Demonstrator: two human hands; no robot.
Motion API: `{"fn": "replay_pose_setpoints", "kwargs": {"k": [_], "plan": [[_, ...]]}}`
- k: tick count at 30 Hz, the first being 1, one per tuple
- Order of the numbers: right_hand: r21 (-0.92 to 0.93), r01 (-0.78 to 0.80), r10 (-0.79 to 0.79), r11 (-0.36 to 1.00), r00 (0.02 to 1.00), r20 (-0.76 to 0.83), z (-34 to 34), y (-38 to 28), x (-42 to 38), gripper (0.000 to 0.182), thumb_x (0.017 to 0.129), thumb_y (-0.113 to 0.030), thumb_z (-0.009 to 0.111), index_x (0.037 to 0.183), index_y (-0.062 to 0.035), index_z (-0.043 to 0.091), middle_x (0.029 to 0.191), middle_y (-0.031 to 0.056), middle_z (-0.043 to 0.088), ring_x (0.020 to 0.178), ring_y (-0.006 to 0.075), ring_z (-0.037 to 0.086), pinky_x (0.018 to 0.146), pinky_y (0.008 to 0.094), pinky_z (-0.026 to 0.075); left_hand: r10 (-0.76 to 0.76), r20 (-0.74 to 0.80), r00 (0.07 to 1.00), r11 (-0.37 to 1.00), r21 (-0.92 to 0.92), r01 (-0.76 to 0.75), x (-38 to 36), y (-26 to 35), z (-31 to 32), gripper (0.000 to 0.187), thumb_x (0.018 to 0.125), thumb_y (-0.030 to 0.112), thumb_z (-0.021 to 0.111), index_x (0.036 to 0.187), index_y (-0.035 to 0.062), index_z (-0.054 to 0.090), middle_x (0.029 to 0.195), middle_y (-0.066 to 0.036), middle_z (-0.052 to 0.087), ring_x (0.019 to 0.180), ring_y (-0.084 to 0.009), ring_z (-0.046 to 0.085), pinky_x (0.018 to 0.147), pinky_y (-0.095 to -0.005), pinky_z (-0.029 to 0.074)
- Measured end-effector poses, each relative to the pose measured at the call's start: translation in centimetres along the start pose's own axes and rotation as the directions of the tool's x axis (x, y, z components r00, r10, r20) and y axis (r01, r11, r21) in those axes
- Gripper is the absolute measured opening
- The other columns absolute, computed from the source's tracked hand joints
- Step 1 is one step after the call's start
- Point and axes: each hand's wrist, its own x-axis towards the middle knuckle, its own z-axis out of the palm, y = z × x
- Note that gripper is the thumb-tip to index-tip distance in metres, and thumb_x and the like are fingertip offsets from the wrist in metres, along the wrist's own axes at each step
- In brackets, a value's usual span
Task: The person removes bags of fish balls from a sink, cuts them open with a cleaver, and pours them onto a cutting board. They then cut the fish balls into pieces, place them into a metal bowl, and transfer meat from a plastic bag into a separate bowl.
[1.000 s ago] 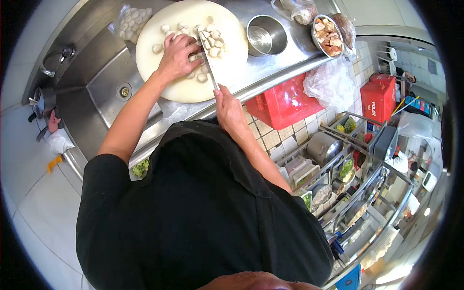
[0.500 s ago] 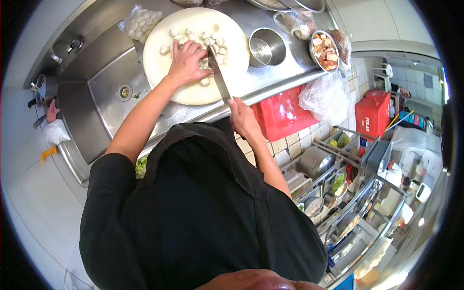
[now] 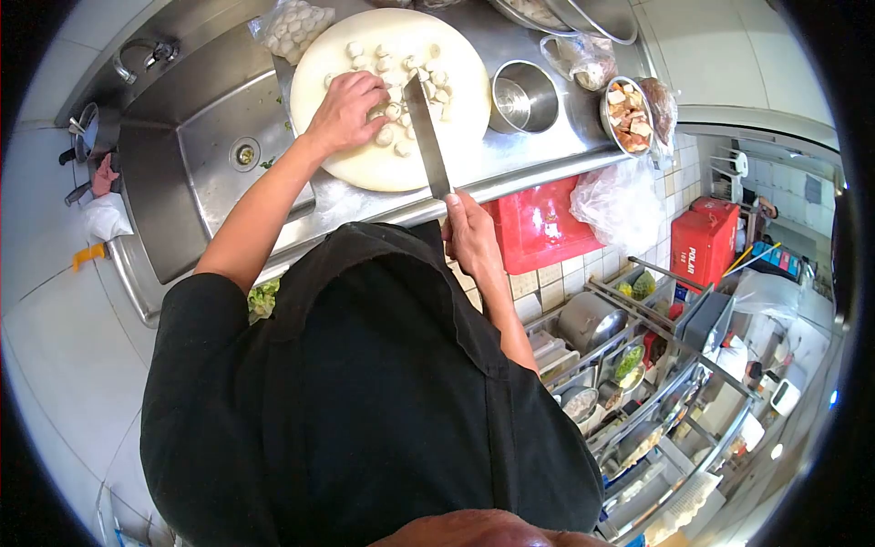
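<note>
A round white cutting board (image 3: 314,68) lies on the steel counter, with small whitish round pieces (image 3: 384,136) scattered over it. My left hand (image 3: 346,109) rests over the left-middle of the board, thumb apart from the fingers, its fingertips close to several pieces. In my right hand (image 3: 471,235) is the handle of a long-bladed knife (image 3: 428,137). The blade slants across the board, its tip among the pieces and its heel near the counter's front edge. Pieces lie on both sides of the blade.
Left of the board is a steel sink (image 3: 205,164). A bag of whitish balls (image 3: 292,32) touches the board's far left. To the right stand a steel pot (image 3: 524,96) and a bowl of cut chunks (image 3: 629,117). Below the counter edge sits a red crate (image 3: 542,228).
My left hand has drawn back to the left, away from the knife, uncovering several pieces between them. The knife stays over the board. The whole view has shifted slightly.
</note>
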Motion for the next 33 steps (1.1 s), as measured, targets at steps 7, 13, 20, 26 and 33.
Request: {"fn": "replay_pose_setpoints", "kwargs": {"k": [7, 13, 20, 26, 33], "plan": [[-0.03, 0.018, -0.018, 0.999, 1.0, -0.011, 0.7, -0.1, -0.1, 0.044, 0.11, -0.038, 0.045, 0.134, -0.0048, 0.062, 0.062, 0.0068, 0.057, 0.053, 0.0164, 0.057, 0.054, 0.0354, 0.047, -0.084, 0.003, 0.996, 0.995, 0.062, 0.084, 0.4, 1.2, 0.2, 0.039, 0.08, 0.021, 0.075, 0.116, 0.0078, 0.069, 0.124, -0.008, 0.066, 0.121, -0.0261, 0.056, 0.101, -0.0431, 0.036], [-0.042, 0.004, -0.004, 0.999, 1.0, -0.008, 0.8, 0.1, 0.0, 0.045, 0.11, -0.038, 0.045, 0.135, -0.0035, 0.061, 0.062, 0.0073, 0.058, 0.053, 0.0172, 0.058, 0.053, 0.0354, 0.048, -0.177, 0.13, 0.976, 0.984, -0.001, 0.179, 1.4, 1.0, 0.4, 0.036, 0.08, 0.021, 0.074, 0.114, 0.0086, 0.07, 0.121, -0.008, 0.069, 0.119, -0.0249, 0.057, 0.101, -0.043, 0.036], [-0.059, 0.013, -0.013, 0.998, 1.0, -0.011, 0.9, -0.2, -0.2, 0.045, 0.11, -0.037, 0.045, 0.136, -0.0044, 0.061, 0.062, 0.0078, 0.058, 0.053, 0.0177, 0.059, 0.054, 0.0359, 0.048, -0.163, 0.055, 0.985, 0.984, -0.063, 0.166, 0.8, 0.6, 1.0, 0.03, 0.078, 0.022, 0.077, 0.106, 0.011, 0.072, 0.11, -0.007, 0.069, 0.115, -0.0244, 0.059, 0.106, -0.0429, 0.034], [-0.069, 0.025, -0.026, 0.997, 1.0, -0.011, 1.0, -0.3, -0.4, 0.044, 0.11, -0.037, 0.046, 0.134, -0.0044, 0.062, 0.063, 0.0063, 0.057, 0.052, 0.0164, 0.057, 0.053, 0.0349, 0.047, -0.15, 0.134, 0.98, 0.981, -0.104, 0.164, 0.4, 0.8, 0.5, 0.028, 0.077, 0.021, 0.079, 0.102, 0.0107, 0.073, 0.107, -0.007, 0.069, 0.116, -0.0237, 0.059, 0.109, -0.0427, 0.032], [-0.108, 0.051, -0.054, 0.993, 0.998, -0.028, 1.2, 0.4, -0.4, 0.042, 0.11, -0.04, 0.046, 0.125, -0.0054, 0.064, 0.063, 0.0026, 0.054, 0.05, 0.0134, 0.054, 0.049, 0.0317, 0.044, -0.116, -0.081, 0.99, 0.992, -0.058, 0.112, -1.1, 1.6, 1.8, 0.024, 0.08, 0.025, 0.078, 0.1, 0.0109, 0.076, 0.103, -0.005, 0.07, 0.117, -0.0224, 0.059, 0.111, -0.0467, 0.029]]}}
